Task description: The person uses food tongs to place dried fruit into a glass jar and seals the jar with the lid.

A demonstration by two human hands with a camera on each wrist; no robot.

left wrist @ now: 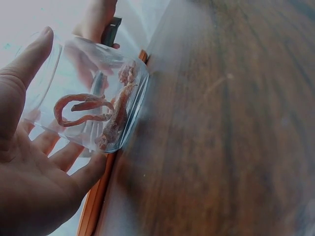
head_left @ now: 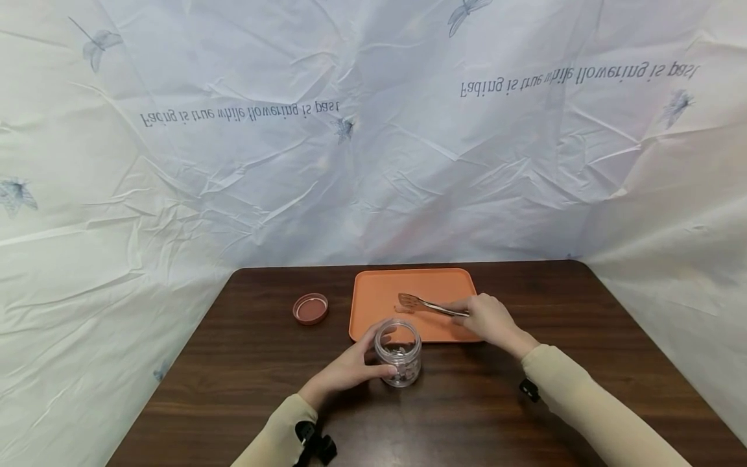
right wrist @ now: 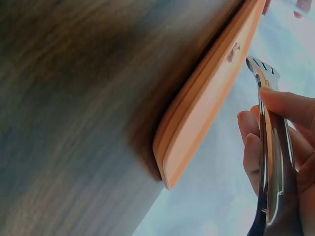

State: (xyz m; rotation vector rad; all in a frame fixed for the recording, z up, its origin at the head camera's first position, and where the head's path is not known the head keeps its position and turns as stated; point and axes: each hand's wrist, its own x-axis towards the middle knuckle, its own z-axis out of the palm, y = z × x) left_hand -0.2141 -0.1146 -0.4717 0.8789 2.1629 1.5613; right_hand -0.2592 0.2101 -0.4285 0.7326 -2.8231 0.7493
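My left hand (head_left: 348, 370) holds a clear jar (head_left: 408, 371), thumb on the near side and fingers round the far side. The jar stands without its lid at the front edge of an orange tray (head_left: 434, 281). Inside it, in the left wrist view, lie reddish-brown dried strips (left wrist: 118, 120), one bent into a loop. Metal tongs (head_left: 439, 307) are gripped in my right hand (head_left: 493, 319) over the tray, slotted heads pointing left. Below those heads a small reddish piece (head_left: 403, 310) lies on the tray; in the right wrist view the tongs' tips appear apart from it.
A reddish-brown screw lid (head_left: 310, 309) lies on the dark wooden table (head_left: 257, 363), left of the tray. Behind the table hangs a wrinkled white sheet (head_left: 373, 162) with printed lettering, and it also lines both sides.
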